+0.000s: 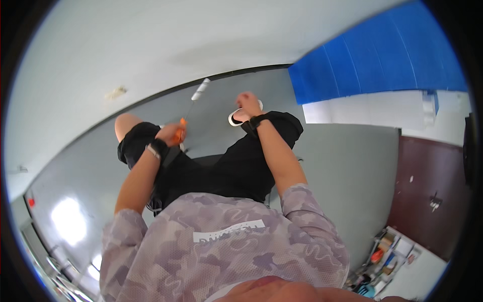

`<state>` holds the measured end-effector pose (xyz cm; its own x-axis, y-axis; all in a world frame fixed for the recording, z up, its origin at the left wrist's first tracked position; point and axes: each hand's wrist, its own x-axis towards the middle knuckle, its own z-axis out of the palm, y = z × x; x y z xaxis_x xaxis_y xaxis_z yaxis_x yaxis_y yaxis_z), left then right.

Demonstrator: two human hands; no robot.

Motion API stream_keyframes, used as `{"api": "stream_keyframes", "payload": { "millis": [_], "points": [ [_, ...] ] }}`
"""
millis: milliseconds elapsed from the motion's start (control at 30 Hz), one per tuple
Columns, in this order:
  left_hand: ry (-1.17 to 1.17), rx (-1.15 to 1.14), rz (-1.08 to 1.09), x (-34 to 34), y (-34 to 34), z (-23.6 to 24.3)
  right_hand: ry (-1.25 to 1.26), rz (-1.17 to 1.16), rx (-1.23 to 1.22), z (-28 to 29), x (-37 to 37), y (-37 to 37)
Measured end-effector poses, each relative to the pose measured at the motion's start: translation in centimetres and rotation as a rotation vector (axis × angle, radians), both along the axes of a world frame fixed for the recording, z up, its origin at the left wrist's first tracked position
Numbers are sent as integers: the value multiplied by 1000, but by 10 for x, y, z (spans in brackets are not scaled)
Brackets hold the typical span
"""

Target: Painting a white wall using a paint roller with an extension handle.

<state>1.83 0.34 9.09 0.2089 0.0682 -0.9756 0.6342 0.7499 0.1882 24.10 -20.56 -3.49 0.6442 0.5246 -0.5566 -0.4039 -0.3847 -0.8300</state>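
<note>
My left hand (171, 134) is closed around the orange handle (179, 134) of a small paint roller. A thin metal rod runs up from the handle to the white roller sleeve (201, 89), which has darker stripes and points toward the wall base. Held above my right knee area, my right hand (247, 104) has loosely bent fingers, slightly blurred, and no object shows in it. Below it in view is my foot in a white slipper (234, 117), partly covered by the hand and wrist. I am seated, with black shorts (216, 176) across my lap.
A white wall (126, 45) with a dark baseboard rises in front, bearing a pale socket-like fitting (116, 92). Blue panels (372, 55) stand at the far right. Grey floor (342, 161) lies around me. On the right are a dark red door (427, 186) and a cluttered shelf (385, 256).
</note>
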Motion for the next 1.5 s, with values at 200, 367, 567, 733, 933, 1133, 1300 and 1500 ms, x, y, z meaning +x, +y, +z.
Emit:
{"api": "stream_keyframes", "payload": {
  "millis": [200,367,567,733,933,1133,1300,1500],
  "points": [
    [-176,15,41,-20,33,-89,639,-636,512,39,61,-37],
    [-222,289,-207,-71,50,-128,698,-501,450,35,-8,1],
    [-225,779,-747,-59,32,-70,810,28,99,30,-123,36],
    [-276,352,-81,-61,19,-84,833,321,-78,63,-168,87],
    [-522,228,-320,-60,17,-115,1009,402,30,52,-172,132],
    [-573,462,-531,-87,3,-70,1050,392,-45,8,-154,114],
    [-517,856,-106,-136,68,-71,1645,-40,207,-16,-105,98],
    [-550,996,448,-191,180,-47,1396,-18,-13,50,-112,106]
  ]
}}
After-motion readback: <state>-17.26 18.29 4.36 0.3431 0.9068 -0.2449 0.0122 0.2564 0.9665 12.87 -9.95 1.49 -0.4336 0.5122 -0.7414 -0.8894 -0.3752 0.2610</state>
